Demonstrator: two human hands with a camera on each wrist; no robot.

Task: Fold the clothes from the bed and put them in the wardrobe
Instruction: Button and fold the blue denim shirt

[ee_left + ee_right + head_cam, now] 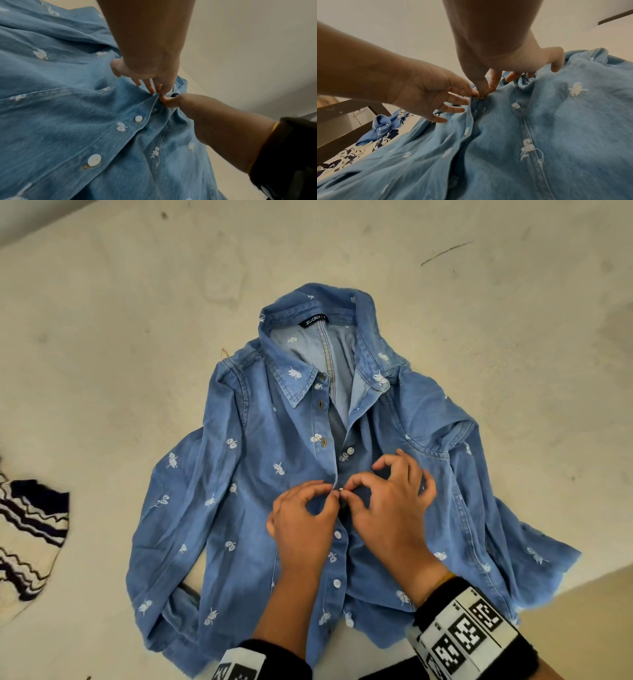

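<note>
Head view, nearest first: both my hands met at the placket of the denim shirt (pixel 239 491), which lay face up on the bed (pixel 102 320). My left hand (pixel 301 522) pinched the buttonhole edge with its fingers (pixel 327 496); my right hand (pixel 390 501) pinched a small white button (pixel 341 490) and the cloth under it, its other fingers curled loosely above. Lower buttons sat closed; those above were undone. To the far left lay a striped knit garment (pixel 30 542).

Risk, as I judged it: the button could slip from the pinch, or I could feed it into the wrong hole, leaving the front skewed and the fold uneven. The sleeves were rumpled and would crease if folded unsmoothed.

Farthest, inside the collar, the neck label (pixel 314 320) read "zudio"; the size mark beside it was too small to read.
</note>
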